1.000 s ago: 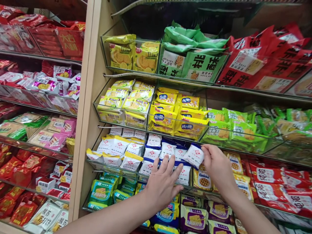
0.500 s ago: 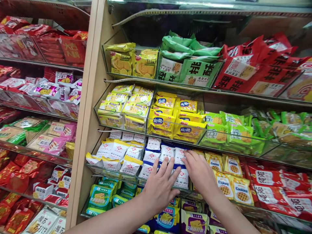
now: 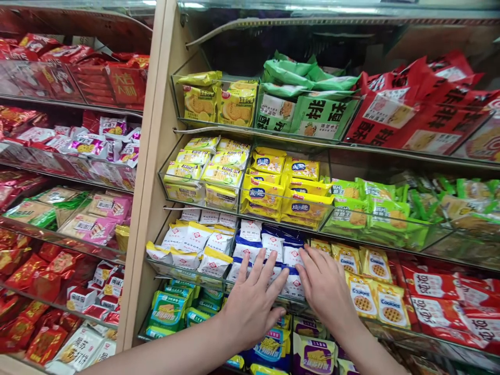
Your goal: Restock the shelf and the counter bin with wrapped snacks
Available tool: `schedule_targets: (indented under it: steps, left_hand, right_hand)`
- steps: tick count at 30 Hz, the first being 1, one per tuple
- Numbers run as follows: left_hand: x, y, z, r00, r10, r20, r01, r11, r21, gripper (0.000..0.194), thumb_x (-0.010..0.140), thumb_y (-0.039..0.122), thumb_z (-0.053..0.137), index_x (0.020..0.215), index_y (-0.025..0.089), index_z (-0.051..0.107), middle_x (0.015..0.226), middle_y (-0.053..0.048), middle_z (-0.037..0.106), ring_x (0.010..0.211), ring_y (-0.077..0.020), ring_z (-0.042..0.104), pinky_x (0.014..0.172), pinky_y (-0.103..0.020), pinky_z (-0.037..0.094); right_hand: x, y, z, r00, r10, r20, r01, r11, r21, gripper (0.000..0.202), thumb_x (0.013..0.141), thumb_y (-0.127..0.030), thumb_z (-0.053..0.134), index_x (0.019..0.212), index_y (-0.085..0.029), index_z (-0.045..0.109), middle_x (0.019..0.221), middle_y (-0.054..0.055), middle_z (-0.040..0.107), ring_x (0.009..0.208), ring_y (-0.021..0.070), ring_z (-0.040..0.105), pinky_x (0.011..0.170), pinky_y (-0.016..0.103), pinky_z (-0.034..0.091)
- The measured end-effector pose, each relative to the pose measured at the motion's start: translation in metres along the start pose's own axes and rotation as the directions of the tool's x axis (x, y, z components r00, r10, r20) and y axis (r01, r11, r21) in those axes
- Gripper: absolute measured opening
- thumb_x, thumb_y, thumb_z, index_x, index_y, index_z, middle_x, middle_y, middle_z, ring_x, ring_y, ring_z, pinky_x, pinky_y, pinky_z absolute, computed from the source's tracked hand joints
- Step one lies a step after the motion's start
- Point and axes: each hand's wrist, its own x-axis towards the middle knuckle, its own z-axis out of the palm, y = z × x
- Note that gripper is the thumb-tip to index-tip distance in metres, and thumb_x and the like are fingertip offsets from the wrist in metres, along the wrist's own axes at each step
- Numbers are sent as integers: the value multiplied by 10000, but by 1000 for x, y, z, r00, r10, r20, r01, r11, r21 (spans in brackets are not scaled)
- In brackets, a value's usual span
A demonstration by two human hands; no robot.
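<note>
Blue-white packets (image 3: 272, 245) in third-shelf bin (image 3: 187, 271), pressed under left hand (image 3: 253, 302) and right hand (image 3: 326, 286), fingers spread flat, nothing grasped. Yellow-white packets (image 3: 191, 242) just left, cookie packs (image 3: 363, 276) just right, purple bags (image 3: 312, 351) below.

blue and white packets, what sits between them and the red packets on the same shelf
In the head view, yellow cookie packets fill the stretch between the blue and white packets and the red packets.
</note>
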Motion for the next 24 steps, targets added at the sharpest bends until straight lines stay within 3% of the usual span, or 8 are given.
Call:
schedule_targets:
  steps: [3,9,17,21,24]
  left_hand:
    - [0,-3,2,999,-41,-16,41,999,-1,573,842,524,254,1349,265,187,1447,-132,131,1315,-353,34,1022,-530,57]
    - [0,-7,1,1000,-12,11,12,1000,-5,547,857,486,244,1353,265,177,1441,-102,189,1320,-323,46,1041,-497,73]
    - [-12,-10,0,999,-45,-1,45,998,39,544,863,444,267,1353,220,190,1448,-143,124,1316,-335,44,1034,-522,69]
    - [-13,-12,2,1000,-24,-2,24,998,61,556,860,445,278,1352,197,201,1444,-147,139,1317,-335,48,1036,-511,68]
    - [-14,-11,1,1000,-16,-9,16,997,74,551,862,439,275,1355,207,192,1448,-127,140,1319,-330,43,1034,-511,47]
  right_hand:
    - [-5,-3,1,999,-42,-20,42,999,-7,345,844,-300,441,1112,-101,528,1166,129,544,1093,252,441,928,434,322]
    - [-10,-5,0,999,-44,-1,44,998,-37,346,839,-312,445,1109,-112,527,1179,125,542,1102,246,456,985,477,266]
    - [-20,-4,1,983,-181,-4,180,982,-51,570,812,-438,457,1231,-57,391,1267,172,457,1201,286,364,1017,550,189]
    - [-3,-4,-4,991,-127,-32,129,990,49,473,841,-366,427,1213,-75,404,1257,167,464,1195,261,373,1017,510,233]
    - [22,-6,-6,998,-53,29,48,985,164,429,861,-332,386,1216,-91,403,1243,145,479,1170,230,398,992,436,310]
